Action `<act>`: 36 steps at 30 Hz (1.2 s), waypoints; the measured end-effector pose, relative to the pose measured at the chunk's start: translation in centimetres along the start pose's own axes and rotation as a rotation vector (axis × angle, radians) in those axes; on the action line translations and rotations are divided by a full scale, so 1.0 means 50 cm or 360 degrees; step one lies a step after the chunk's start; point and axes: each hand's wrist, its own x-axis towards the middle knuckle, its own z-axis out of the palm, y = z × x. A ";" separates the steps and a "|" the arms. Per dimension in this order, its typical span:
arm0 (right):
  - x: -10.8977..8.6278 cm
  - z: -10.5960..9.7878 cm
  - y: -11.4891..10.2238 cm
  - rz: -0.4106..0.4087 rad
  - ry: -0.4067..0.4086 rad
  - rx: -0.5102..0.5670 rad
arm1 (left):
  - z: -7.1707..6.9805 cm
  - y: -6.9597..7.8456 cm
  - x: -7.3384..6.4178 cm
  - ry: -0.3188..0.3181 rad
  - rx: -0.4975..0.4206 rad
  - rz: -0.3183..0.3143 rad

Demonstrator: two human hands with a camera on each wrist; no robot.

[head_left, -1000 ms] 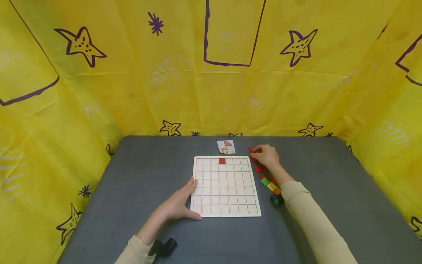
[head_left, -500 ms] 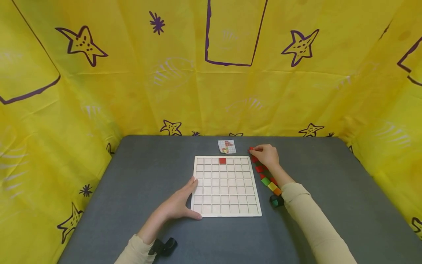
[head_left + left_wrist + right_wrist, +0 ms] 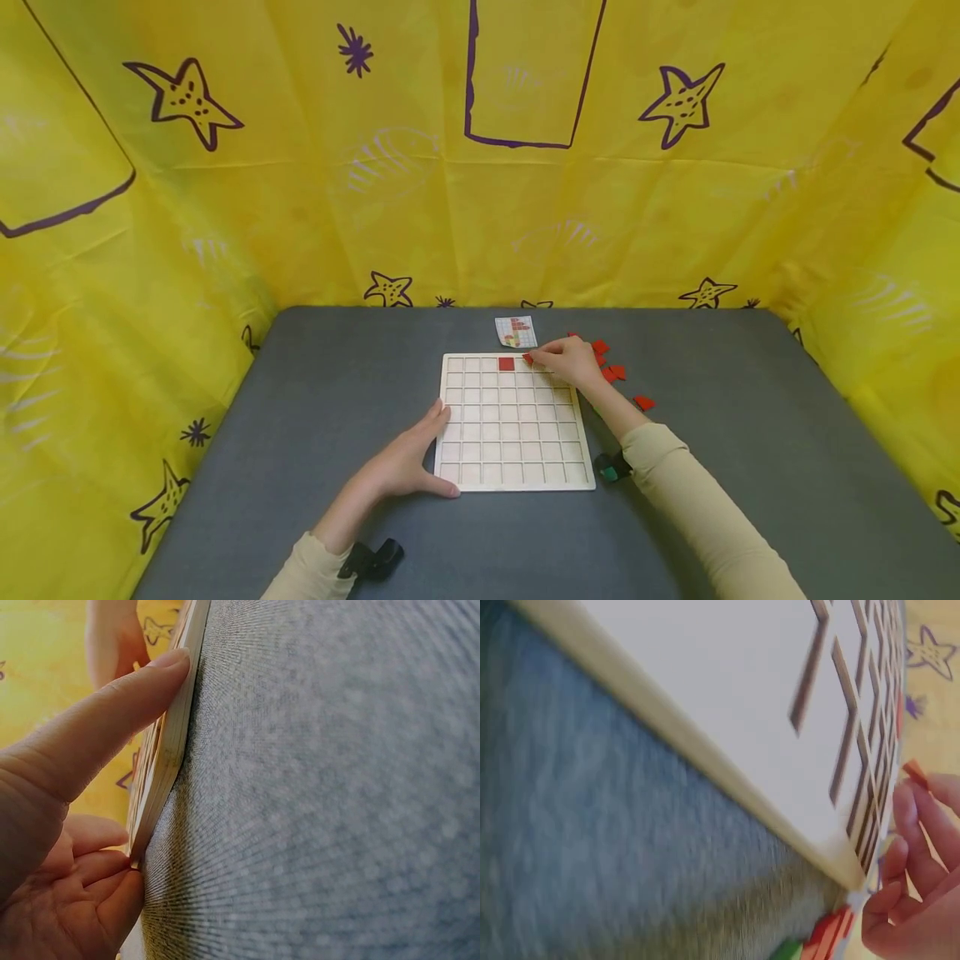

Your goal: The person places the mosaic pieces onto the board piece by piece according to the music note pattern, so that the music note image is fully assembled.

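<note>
A pale board with a grid of square recesses (image 3: 499, 432) lies on the dark table. My left hand (image 3: 408, 460) rests at its near left corner, thumb along the front edge and fingers against the left side. Fairly straight, that thumb touches the board's edge (image 3: 171, 739) in the left wrist view. One red square tile (image 3: 506, 364) sits in the far row. My right hand (image 3: 572, 362) pinches a small red tile (image 3: 528, 359) between thumb and fingertips, over the far row to the right of the seated tile. The held tile's exact shape is partly hidden.
Several loose red tiles (image 3: 600, 347) lie right of the board, another red tile (image 3: 643, 402) nearer me. The forearm hides most of the green, yellow and orange ones. A small printed pattern card (image 3: 516, 332) lies beyond the board. Yellow cloth (image 3: 420, 208) surrounds the table.
My right hand has moved left from the loose tiles to the board's far row, bringing a red tile along. The left hand stays at the corner.
</note>
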 end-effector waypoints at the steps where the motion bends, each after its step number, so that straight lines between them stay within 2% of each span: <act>1: 0.000 0.005 -0.002 -0.0007 -0.0011 -0.0003 | 0.000 0.000 0.000 0.0000 -0.0003 0.0006; 4: 0.003 0.017 -0.005 -0.0011 -0.0002 0.0002 | -0.001 0.001 -0.001 -0.0004 -0.0006 0.0010; 12: 0.008 0.025 -0.007 -0.0112 0.0118 -0.0031 | 0.001 0.004 -0.002 -0.0006 -0.0025 -0.0009; 22: -0.003 0.025 -0.010 -0.0181 0.0042 -0.0224 | 0.001 0.000 -0.001 0.0002 -0.0023 -0.0004; 27: -0.002 0.026 -0.006 -0.0231 0.0048 -0.0244 | 0.002 -0.002 0.000 -0.0005 -0.0012 0.0001; 36: -0.005 0.030 -0.001 -0.0419 0.0064 -0.0259 | 0.003 -0.002 0.001 -0.0011 -0.0029 -0.0025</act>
